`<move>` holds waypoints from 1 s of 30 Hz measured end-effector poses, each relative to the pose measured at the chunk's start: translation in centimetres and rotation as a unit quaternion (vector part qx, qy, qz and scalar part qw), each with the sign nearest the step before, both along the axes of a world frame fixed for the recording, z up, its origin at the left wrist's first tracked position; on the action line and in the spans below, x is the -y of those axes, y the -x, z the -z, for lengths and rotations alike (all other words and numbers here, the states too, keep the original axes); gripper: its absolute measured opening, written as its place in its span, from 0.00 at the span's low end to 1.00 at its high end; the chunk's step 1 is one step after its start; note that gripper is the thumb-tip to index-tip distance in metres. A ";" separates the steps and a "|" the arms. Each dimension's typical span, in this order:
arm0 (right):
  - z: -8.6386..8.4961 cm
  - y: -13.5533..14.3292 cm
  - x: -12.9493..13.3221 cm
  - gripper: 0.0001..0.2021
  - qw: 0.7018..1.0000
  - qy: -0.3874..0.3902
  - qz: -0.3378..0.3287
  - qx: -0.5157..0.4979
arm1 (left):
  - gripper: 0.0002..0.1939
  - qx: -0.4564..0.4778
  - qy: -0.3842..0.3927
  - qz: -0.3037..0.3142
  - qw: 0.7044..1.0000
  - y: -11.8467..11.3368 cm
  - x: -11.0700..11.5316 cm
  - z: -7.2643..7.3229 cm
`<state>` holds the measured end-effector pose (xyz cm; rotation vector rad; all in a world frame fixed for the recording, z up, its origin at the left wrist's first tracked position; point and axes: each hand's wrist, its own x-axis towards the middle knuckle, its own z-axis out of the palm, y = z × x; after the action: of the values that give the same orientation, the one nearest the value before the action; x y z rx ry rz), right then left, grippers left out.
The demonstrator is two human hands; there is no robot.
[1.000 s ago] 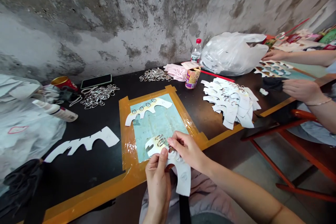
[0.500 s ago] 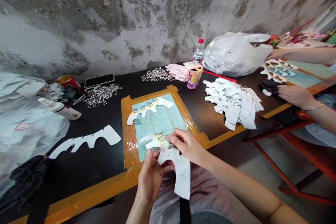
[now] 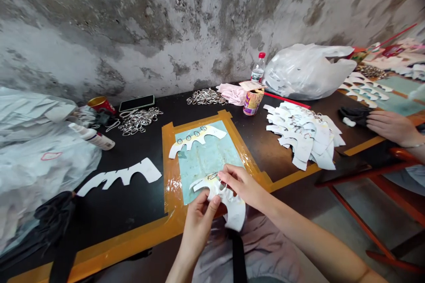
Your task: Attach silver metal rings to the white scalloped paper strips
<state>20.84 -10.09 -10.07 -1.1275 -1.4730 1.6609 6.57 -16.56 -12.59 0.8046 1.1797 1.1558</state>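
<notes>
"Where is the person holding the white, scalloped, card-like strip [image 3: 235, 215]?"

"At six o'clock, near the black bench's [image 3: 128, 210] edge: the left hand [image 3: 200, 216] is gripping it, the right hand [image 3: 245, 184] is pinching at its edge beside oval silver rings [image 3: 212, 176]."

"That grey, blotched wall [image 3: 139, 31] looks rough and matt from here."

"Yes, whereas the amber tape border [image 3: 171, 181] gleams like glossy plastic."

"And the held white scalloped strip [image 3: 236, 216]?"

"Matt, like card or stiff paper. The pile of silvery oval loops [image 3: 141, 121] is shiny metal, though."

"The bulging translucent white bag [image 3: 305, 73]?"

"Thin plastic, crinkled, with a soft sheen."
</notes>
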 end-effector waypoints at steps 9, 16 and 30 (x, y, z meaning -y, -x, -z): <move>0.2 -0.5 0.8 0.20 0.994 -0.090 -0.018 0.062 | 0.23 -0.077 0.028 -0.031 0.996 -0.3 -0.7 -1.2; -0.7 -1.4 0.5 0.17 0.974 -0.145 -0.081 0.154 | 0.23 -0.018 0.027 -0.011 0.999 -0.4 0.1 -0.7; 0.5 -0.1 0.6 0.21 0.989 -0.102 -0.056 0.090 | 0.24 -0.010 0.033 -0.027 0.999 -0.6 -0.6 -0.4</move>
<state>20.90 -10.68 -10.59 -1.1206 -1.8059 1.4710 7.18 -15.93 -12.19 0.7401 1.2558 1.1492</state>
